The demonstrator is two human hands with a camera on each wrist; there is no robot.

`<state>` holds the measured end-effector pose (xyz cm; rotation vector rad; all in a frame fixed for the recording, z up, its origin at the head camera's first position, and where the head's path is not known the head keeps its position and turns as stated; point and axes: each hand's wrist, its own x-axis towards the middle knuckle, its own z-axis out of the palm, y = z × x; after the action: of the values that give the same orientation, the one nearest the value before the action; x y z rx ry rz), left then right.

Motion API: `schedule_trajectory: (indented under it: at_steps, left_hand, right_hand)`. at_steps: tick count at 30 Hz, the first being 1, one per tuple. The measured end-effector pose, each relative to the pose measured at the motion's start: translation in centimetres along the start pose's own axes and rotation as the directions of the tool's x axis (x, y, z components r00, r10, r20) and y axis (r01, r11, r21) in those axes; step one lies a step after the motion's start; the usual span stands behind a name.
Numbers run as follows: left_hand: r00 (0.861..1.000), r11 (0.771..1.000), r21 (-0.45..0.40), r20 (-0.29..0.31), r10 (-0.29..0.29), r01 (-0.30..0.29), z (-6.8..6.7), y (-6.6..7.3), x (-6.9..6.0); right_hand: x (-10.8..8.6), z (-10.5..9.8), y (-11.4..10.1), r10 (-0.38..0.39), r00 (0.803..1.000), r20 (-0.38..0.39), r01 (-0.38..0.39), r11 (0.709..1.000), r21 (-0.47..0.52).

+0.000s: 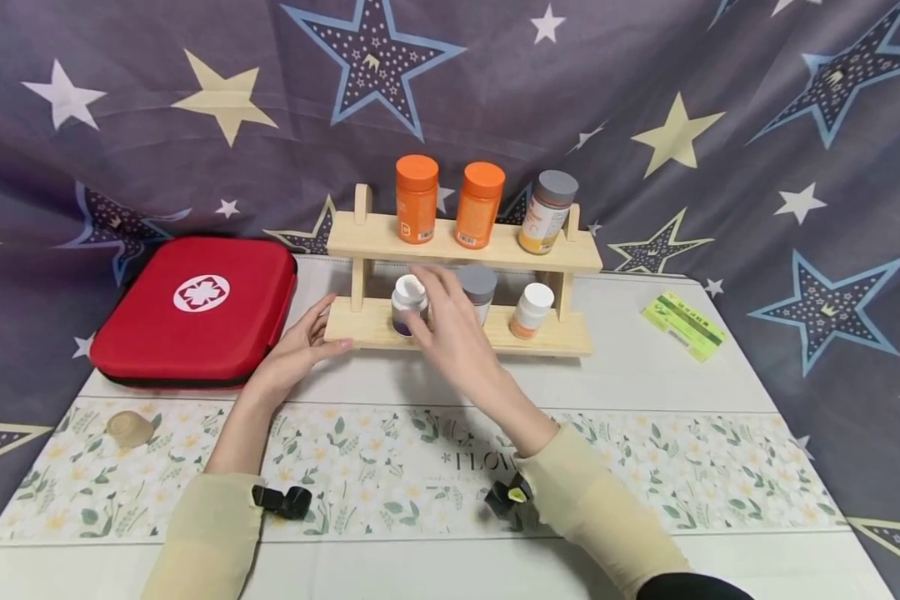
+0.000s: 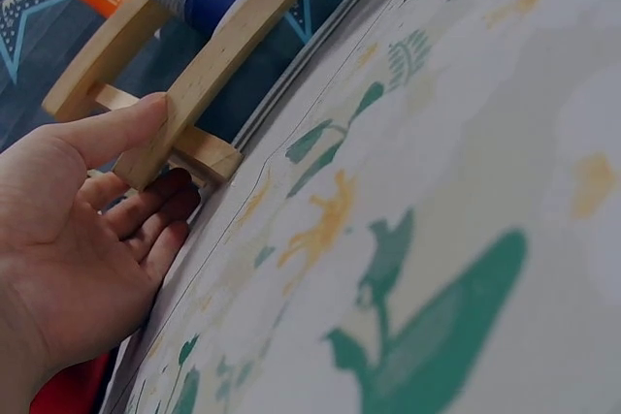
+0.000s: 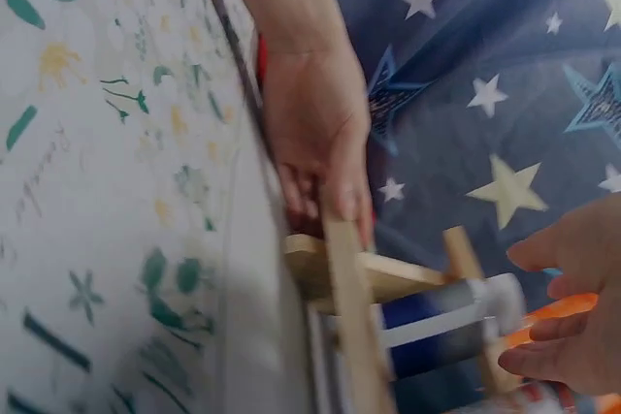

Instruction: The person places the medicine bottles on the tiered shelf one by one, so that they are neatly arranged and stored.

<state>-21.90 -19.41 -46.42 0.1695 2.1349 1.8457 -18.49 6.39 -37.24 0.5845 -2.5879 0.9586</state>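
A two-tier wooden shelf (image 1: 450,242) stands on the table against the backdrop. My left hand (image 1: 288,358) grips the left end of its lower board, thumb on the board's edge and the other fingers behind and under it in the left wrist view. On that board, at the left, is a dark-blue-labelled bottle with a white cap (image 1: 402,310). My right hand (image 1: 459,340) hovers beside this bottle with fingers spread; the right wrist view shows a gap between the fingers and the cap. Behind the hand is a grey-capped bottle (image 1: 477,285), partly hidden. A small white-capped bottle (image 1: 532,308) stands to the right.
The top board holds two orange bottles (image 1: 417,204) and a grey-capped jar (image 1: 547,212). A red first-aid case (image 1: 195,333) lies left of the shelf. A small tan cup-like object (image 1: 129,428) is at front left, and a green-yellow card (image 1: 682,325) lies at the right.
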Motion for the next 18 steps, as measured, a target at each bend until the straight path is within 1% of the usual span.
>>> schedule_trajectory:
  at_steps: [2, 5, 7, 8, 10, 12, 13, 14, 15, 18]
  left_hand:
    - [1.0, 1.0, 0.001, -0.004, -0.002, 0.002, -0.1, 0.1, 0.1]
    - [1.0, 0.999, 0.035, -0.011, -0.004, 0.004, -0.2, 0.2, 0.2]
    - [1.0, 0.996, 0.087, -0.005, 0.003, -0.003, -0.3, 0.5, 0.1]
    - [1.0, 0.992, 0.126, 0.001, 0.011, -0.011, -0.4, 0.7, 0.0]
    - [1.0, 0.975, 0.222, 0.007, 0.023, -0.024, -0.5, 1.4, -0.4]
    - [0.998, 0.94, 0.337, 0.008, 0.057, -0.056, -0.6, 2.3, -0.9]
    - [0.997, 0.919, 0.388, 0.005, 0.076, -0.072, -0.7, 2.8, -1.2]
    - [0.995, 0.892, 0.444, -0.003, 0.095, -0.084, -0.8, 3.3, -1.5]
    - [0.993, 0.862, 0.498, -0.015, 0.118, -0.095, -1.0, 3.8, -1.9]
    - [0.978, 0.762, 0.635, -0.044, 0.205, -0.131, -1.8, 5.2, -2.7]
  right_hand:
    - [-0.1, -1.2, -0.1, -0.04, 0.999, -0.023, 0.04, 0.999, -0.004]
    - [-0.1, -3.1, 0.4, -0.106, 0.992, -0.064, 0.106, 0.994, -0.003]
    - [0.0, -4.4, 1.1, -0.153, 0.985, -0.085, 0.154, 0.988, -0.002]
    - [0.1, -5.1, 1.6, -0.178, 0.979, -0.098, 0.179, 0.984, 0.002]
    - [0.2, -6.4, 2.7, -0.217, 0.969, -0.115, 0.22, 0.975, 0.015]
    - [0.3, -7.8, 4.1, -0.241, 0.961, -0.134, 0.245, 0.969, 0.017]
    - [0.3, -8.4, 4.8, -0.245, 0.959, -0.145, 0.25, 0.968, 0.015]
    - [0.3, -9.1, 5.5, -0.245, 0.957, -0.157, 0.248, 0.969, 0.001]
    - [0.3, -9.8, 6.2, -0.245, 0.955, -0.165, 0.246, 0.969, -0.016]
    - [0.3, -11.8, 8.5, -0.235, 0.952, -0.197, 0.223, 0.971, -0.083]
